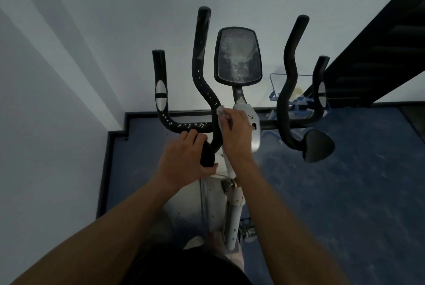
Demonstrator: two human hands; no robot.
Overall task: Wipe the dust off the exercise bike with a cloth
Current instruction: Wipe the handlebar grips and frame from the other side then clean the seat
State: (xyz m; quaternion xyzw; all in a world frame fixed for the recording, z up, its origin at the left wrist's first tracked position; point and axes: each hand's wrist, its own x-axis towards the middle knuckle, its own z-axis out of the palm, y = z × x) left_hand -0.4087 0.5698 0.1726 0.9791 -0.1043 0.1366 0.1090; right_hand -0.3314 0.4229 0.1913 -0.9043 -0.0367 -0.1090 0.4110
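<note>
From the head view, your right hand (235, 133) presses a small white cloth (220, 112) against the dusty black curved handlebar (202, 71) of the grey-framed exercise bike (234, 213), fingers curled around the cloth. Your left hand (184, 158) grips a black padded elbow rest (207, 153), fingers wrapped over it, beside the handlebar's base.

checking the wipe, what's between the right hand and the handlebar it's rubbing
In the head view, a pale cloth lies between the right hand and the black handlebar; a bit of it shows past the fingers.
</note>
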